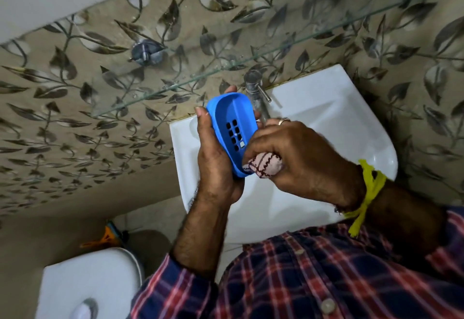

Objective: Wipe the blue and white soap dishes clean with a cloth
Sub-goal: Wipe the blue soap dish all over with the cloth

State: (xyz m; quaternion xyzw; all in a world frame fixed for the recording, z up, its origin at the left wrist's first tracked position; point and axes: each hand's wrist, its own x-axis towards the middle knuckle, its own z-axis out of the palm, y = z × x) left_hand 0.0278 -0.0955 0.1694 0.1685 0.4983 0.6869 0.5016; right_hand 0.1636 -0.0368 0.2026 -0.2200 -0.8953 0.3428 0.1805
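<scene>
A blue oval soap dish (229,115) with a grid of drain holes is tilted on edge above the white basin. My left hand (216,160) grips it from behind and below, thumb along its left rim. My right hand (296,158) is closed around a bunched white cloth with dark red lines (263,165). The cloth is pressed against the dish's lower inner end. No white soap dish is in view.
A white wash basin (339,123) sits under my hands, with a chrome tap (256,93) just behind the dish. A glass shelf (175,85) runs along the leaf-patterned wall above. A white toilet cistern (88,286) stands at the lower left, an orange object (105,238) behind it.
</scene>
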